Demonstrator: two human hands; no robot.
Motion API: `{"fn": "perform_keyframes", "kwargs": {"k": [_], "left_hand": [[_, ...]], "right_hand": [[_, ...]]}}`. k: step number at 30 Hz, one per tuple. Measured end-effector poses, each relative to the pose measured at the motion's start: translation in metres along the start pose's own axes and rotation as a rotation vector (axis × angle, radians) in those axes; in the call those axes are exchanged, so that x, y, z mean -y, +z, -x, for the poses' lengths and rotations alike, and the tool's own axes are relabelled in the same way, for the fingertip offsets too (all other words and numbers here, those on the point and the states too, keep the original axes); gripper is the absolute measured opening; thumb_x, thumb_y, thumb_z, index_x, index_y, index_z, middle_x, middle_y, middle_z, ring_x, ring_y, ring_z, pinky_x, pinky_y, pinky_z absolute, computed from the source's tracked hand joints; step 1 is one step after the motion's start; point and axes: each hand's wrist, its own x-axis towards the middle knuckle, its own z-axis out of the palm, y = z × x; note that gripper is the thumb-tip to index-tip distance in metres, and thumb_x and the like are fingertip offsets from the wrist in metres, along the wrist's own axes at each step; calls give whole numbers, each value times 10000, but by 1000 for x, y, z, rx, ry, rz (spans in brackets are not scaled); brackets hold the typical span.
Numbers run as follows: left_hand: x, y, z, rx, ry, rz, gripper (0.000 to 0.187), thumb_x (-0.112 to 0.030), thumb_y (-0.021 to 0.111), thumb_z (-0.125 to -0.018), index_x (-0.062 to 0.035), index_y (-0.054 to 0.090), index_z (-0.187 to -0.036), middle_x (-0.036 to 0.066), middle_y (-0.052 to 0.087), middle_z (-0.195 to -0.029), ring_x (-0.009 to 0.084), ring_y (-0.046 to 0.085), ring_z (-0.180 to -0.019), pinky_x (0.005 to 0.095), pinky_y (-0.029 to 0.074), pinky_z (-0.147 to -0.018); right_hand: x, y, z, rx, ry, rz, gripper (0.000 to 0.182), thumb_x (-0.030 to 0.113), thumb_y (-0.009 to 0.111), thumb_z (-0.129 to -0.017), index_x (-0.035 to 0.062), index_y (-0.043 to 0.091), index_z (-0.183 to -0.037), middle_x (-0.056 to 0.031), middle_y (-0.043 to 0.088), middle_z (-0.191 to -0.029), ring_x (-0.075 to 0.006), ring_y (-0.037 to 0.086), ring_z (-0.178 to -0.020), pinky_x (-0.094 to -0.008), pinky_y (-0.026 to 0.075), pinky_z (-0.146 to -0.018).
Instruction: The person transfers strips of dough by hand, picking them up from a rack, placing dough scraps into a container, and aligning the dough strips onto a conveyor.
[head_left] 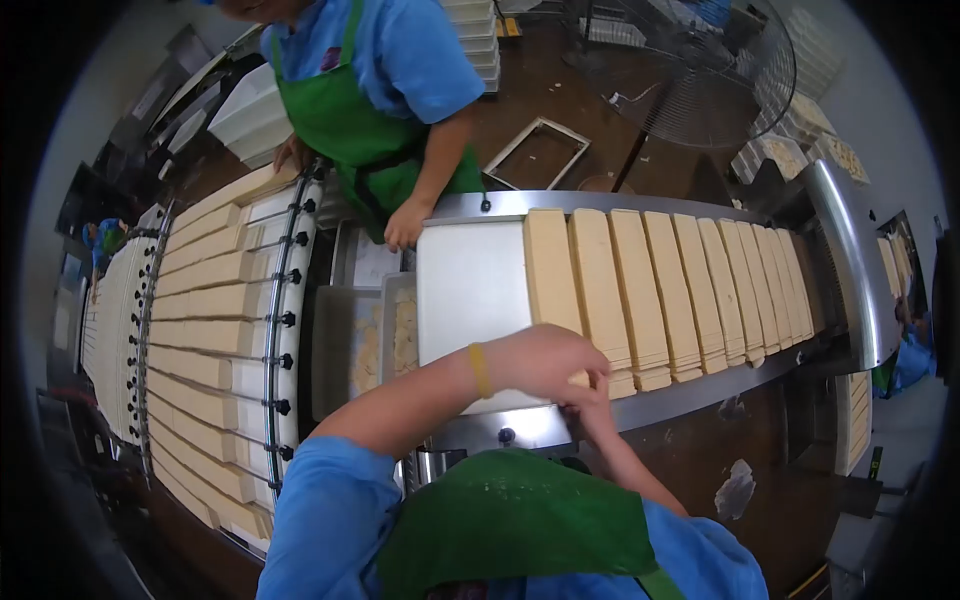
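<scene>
My left hand [548, 362], with a yellow band at its wrist, reaches over the near edge of the conveyor. Its fingers curl down and are mostly hidden. Against it, my right hand [592, 398] comes up from below with bent fingers. Between them shows a small pale piece of dough [580, 379], apparently pinched by the right fingers. Just beyond both hands lie long, pale, layered dough strips [610, 290] side by side across the conveyor. Thin layers stick out unevenly at their near ends. A bare white belt section [470, 290] lies left of the strips.
Across the conveyor stands a co-worker in a green apron [350, 140], one hand [405, 222] at its far left corner. Bins with dough scraps [350, 350] sit at left, beside another conveyor with strips [200, 335]. A metal cover [850, 265] spans the right end. A large fan [690, 70] stands behind.
</scene>
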Motion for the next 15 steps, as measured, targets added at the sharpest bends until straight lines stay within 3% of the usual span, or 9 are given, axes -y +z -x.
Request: {"fn": "perform_keyframes", "kwargs": {"k": [2,4,5,6,9,15], "left_hand": [[83,27,-16,-202,-106,-126,331,-258,657,-819,-56,627,-1080,141,639,-1005,327,615,-912,400,490,-822],[151,28,-28,-468,-372,-73,336,-238,659,-806,-47,624,-1081,162,627,-1019,350,595,-953,414,477,-846],[171,18,-36,-509,-447,-194,345,-227,662,-803,-34,621,-1085,167,625,-1028,346,588,-979,415,466,-868],[187,8,-45,-545,-524,-311,355,-217,664,-799,-20,618,-1090,173,622,-1037,342,581,-1006,417,455,-890],[225,-21,-77,-524,-507,-514,434,-251,675,-783,5,589,-1123,172,607,-1096,328,546,-1080,426,430,-929],[258,-2,-109,-730,-589,-602,674,-399,700,-710,-13,494,-1223,133,516,-1239,293,459,-1181,465,386,-950]], "right_hand": [[-24,2,-8,-13,-71,-50,716,29,572,-862,26,146,-1438,-97,591,-929,-132,584,-717,-238,483,-621],[-42,-1,-11,11,-142,40,731,14,576,-862,6,127,-1440,-84,584,-918,-122,571,-743,-241,476,-660],[-37,-2,-8,38,-118,67,797,-14,586,-842,1,75,-1453,-124,559,-1021,-120,556,-845,-241,469,-744],[-31,-2,-3,57,-84,25,807,-15,593,-838,5,73,-1454,-122,558,-1016,-120,555,-847,-244,469,-752],[-19,0,-4,102,-15,-64,832,-20,610,-830,21,69,-1461,-97,547,-990,-110,537,-837,-248,467,-758],[-24,0,-10,142,-28,-61,820,-10,616,-839,23,74,-1453,-39,491,-939,-73,483,-804,-230,440,-718]]}}
